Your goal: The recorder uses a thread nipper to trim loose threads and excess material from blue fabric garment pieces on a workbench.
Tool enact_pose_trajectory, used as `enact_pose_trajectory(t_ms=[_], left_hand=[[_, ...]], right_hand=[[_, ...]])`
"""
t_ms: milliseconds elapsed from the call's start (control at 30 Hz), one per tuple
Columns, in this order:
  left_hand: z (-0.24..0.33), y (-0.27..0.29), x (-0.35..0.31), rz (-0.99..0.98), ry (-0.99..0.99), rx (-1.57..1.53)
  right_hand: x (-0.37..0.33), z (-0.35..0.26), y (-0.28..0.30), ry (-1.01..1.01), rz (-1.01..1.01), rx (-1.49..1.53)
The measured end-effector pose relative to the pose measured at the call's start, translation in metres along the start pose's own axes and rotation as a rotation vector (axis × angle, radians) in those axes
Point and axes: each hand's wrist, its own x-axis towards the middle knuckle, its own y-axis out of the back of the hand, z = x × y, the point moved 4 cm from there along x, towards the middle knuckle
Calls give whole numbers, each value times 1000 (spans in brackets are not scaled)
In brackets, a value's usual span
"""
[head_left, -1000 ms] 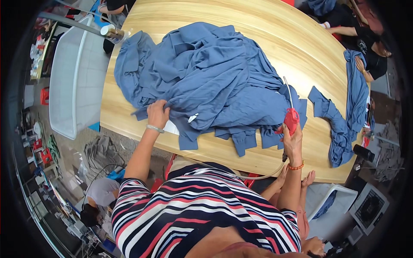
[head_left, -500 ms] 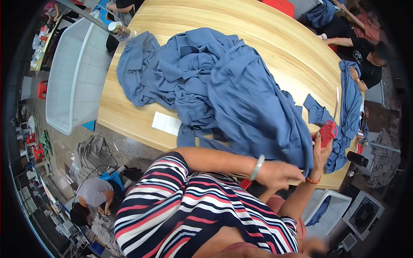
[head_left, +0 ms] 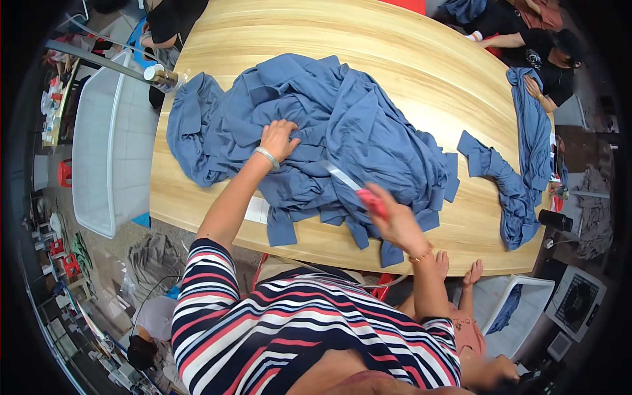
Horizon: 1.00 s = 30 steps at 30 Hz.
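Note:
A heap of blue garments lies crumpled across the wooden table in front of me, with sleeves and cuffs hanging toward my side. My left hand rests on top of the heap, fingers stretched out over the cloth. Over the heap's near right part is my right hand, closed around a red-handled tool with a long silver blade. The blade points up and left, toward the middle of the cloth. Motion blurs it, so I cannot tell whether it is scissors or a knife. White paper sticks out beside my left forearm.
More blue cloth lies along the table's right end, where a person in black has a hand on it. Another person's hands are at the near right edge. A bottle stands far left, beside a white tub.
My left hand has moved from the near right edge to the heap. My right hand has brought the red-handled tool leftward over the cloth. The raised garment part now lies lower on the heap.

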Motion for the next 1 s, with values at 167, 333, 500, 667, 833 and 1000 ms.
enact_pose_trajectory(t_ms=[167,333,500,667,833,1000], left_hand=[[21,49,-29,-463,50,-523],[27,47,-88,-477,-40,-621],[55,46,-45,244,-95,-203],[25,-34,9,39,826,-1863],[12,-63,9,-50,801,-2081],[22,-50,4,-57,639,-2087]], right_hand=[[36,40,-15,-155,-38,-127],[-12,90,37,-332,190,340],[-18,36,41,-253,197,254],[9,-10,36,-112,102,-8],[38,-28,17,-85,-63,-249],[53,-38,13,-100,-83,-329]])
